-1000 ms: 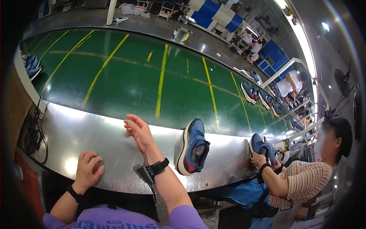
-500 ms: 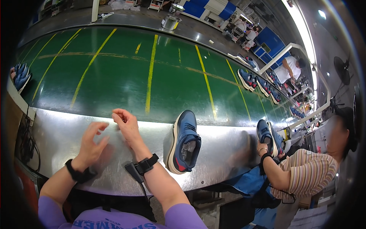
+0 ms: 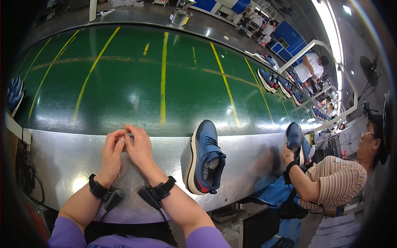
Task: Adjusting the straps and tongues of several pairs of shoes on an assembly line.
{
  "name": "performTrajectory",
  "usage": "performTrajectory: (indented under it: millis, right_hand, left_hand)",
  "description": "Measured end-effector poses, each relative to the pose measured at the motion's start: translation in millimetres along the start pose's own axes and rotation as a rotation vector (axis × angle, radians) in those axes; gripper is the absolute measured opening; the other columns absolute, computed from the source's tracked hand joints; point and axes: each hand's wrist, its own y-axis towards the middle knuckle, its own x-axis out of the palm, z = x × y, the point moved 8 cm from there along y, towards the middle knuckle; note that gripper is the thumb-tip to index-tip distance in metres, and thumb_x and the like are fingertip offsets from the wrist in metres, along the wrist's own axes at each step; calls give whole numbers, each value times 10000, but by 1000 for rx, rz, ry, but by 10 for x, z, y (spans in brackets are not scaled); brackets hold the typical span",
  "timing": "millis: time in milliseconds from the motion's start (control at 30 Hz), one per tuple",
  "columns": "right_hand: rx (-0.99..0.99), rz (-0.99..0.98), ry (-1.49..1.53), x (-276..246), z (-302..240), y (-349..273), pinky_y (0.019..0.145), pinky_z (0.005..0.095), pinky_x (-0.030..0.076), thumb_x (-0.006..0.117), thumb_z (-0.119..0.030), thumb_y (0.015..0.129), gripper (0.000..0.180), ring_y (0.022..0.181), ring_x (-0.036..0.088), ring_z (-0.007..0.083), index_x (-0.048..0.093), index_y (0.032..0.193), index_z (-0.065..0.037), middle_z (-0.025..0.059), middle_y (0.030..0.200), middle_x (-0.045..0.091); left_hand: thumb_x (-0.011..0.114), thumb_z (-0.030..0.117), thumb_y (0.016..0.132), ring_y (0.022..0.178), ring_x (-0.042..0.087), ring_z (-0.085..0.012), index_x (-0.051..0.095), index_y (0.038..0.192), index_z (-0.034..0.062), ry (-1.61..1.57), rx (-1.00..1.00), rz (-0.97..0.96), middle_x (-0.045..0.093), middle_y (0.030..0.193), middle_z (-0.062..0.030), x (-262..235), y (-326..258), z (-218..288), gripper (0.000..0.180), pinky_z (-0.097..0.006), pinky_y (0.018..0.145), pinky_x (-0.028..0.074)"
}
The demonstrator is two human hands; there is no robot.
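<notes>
Over the metal worktop [image 3: 242, 165], my left hand [image 3: 111, 156] and my right hand [image 3: 139, 145] meet at the fingertips. Both have curled, closed fingers, and whatever is pinched between them is too small to make out. Black straps with small dark boxes and cables circle both wrists. To the right of my hands, apart from them, a blue sports shoe [image 3: 209, 151] stands upright on the worktop, toe pointing away from me. It has a cream sole, a red patch near the heel and a grey insole showing inside.
Beyond the worktop runs a green conveyor belt [image 3: 124, 87] with yellow lines. Several blue shoes [image 3: 268, 79] sit on its far right, and more shoes [image 3: 15, 93] at far left. A seated co-worker [image 3: 337, 175] at right holds another shoe [image 3: 294, 136]. A metal can [image 3: 180, 17] stands past the belt.
My left hand has moved right and joined my right hand; its spread fingers have closed. The view has shifted slightly. The co-worker has tilted the held shoe.
</notes>
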Motion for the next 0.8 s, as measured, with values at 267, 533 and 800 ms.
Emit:
performTrajectory:
  millis: [267,533,800]
  right_hand:
    - [-45,-51,-108,135,7,-81,994,424,375,522,-138,902,264,1155,520,341,602,1138,-51,142,1056,650]
    - [-24,-136,-118,277,-21,-63,960,425,366,511,-101,891,270,1110,500,337,592,1140,-35,146,1045,633]
    - [-43,-116,-86,263,-93,-48,923,417,377,511,-94,883,249,1052,516,319,612,1102,-34,136,1018,633]
  left_hand:
    - [548,101,937,1004,519,-150,554,1166,24,238,142,-10,486,1149,-65,-45,6,72,241,-274,856,442]
    - [563,98,928,1010,529,-154,558,1134,24,255,126,-6,494,1151,-72,-162,12,48,219,-275,852,450]
    - [569,102,928,995,536,-152,557,1133,20,237,106,-24,498,1137,-74,-169,16,97,221,-274,841,458]
